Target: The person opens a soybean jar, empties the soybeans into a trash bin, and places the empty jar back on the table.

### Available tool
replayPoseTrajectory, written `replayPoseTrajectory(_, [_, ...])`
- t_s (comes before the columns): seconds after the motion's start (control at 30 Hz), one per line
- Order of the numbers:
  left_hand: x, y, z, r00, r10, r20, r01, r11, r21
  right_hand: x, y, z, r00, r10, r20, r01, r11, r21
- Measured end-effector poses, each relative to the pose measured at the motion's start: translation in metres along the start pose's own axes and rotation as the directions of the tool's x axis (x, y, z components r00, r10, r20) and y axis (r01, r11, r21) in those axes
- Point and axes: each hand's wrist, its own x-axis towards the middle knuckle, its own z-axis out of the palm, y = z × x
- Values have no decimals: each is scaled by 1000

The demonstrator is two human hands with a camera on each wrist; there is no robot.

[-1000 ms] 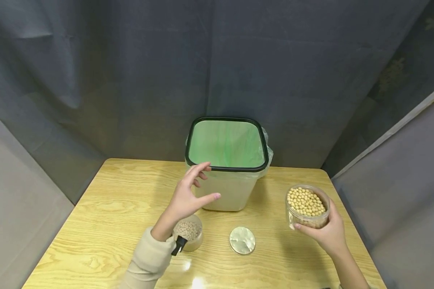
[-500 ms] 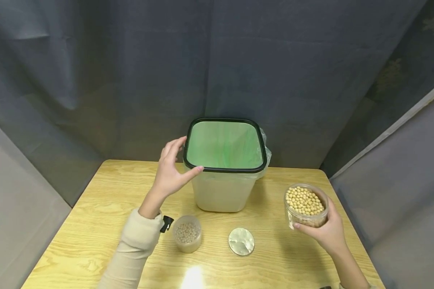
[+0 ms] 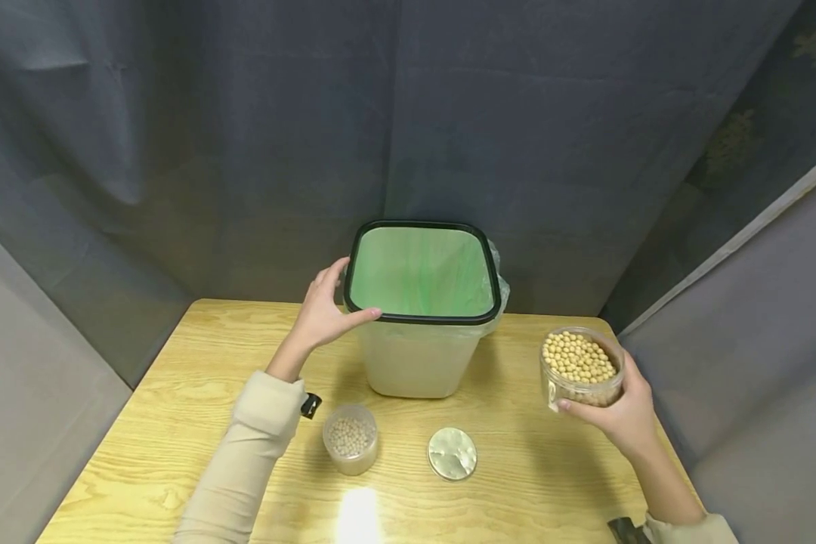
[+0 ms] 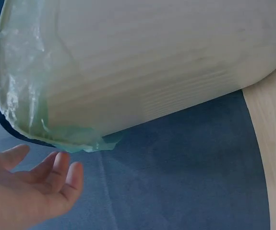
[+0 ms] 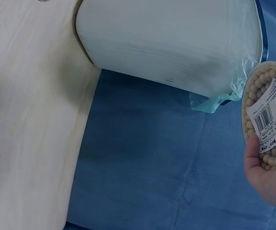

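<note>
My left hand (image 3: 319, 311) is at the left front corner of a pale trash bin (image 3: 415, 359), thumb tip and fingertips right at its black rim. In the left wrist view its fingers (image 4: 56, 175) are loosely bent, close to the green bag edge (image 4: 87, 143) folded over the rim. Held up at the right, my right hand (image 3: 629, 412) grips a clear plastic jar (image 3: 582, 370), lidless and nearly full of small round yellow balls. Its thumb presses the near side. In the right wrist view a white barcode label (image 5: 272, 117) shows on the jar's underside.
A second clear jar (image 3: 350, 440), partly filled with paler round balls, stands in front of the bin. Right of it lies a round silvery lid (image 3: 452, 453). The wooden table (image 3: 197, 400) backs onto a dark grey curtain (image 3: 279, 151).
My left hand has moved left and back from in front of the bin to its left front corner. The jar in my right hand has lifted slightly and shifted a little right.
</note>
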Motion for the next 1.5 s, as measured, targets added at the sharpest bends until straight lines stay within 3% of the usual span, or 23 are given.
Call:
replayPoseTrajectory(0.1, [2, 0, 1, 1000, -14, 27, 14, 1000, 4, 9, -5, -1, 1000, 8, -7, -8, 1000, -11])
replayPoseTrajectory(0.37, [2, 0, 3, 997, -67, 45, 68, 997, -28, 39, -22, -2, 998, -65, 26, 65, 998, 26])
replayPoseTrajectory(0.67, [2, -2, 6, 995, -90, 41, 93, 991, -99, 72, -36, -7, 994, -57, 96, 63, 996, -62])
replayPoseTrajectory(0.97, [3, -7, 12, 989, -139, 42, 145, 961, -234, 103, -45, -5, 991, -49, 127, 73, 980, -185])
replayPoseTrajectory(1.33, [0, -7, 11, 988, -150, 31, 153, 959, -239, 137, -60, 6, 979, -37, 198, 83, 970, -230])
replayPoseTrajectory(1.5, [-1, -7, 12, 988, -154, 29, 156, 960, -234, 153, -64, 13, 968, -35, 250, 115, 944, -310])
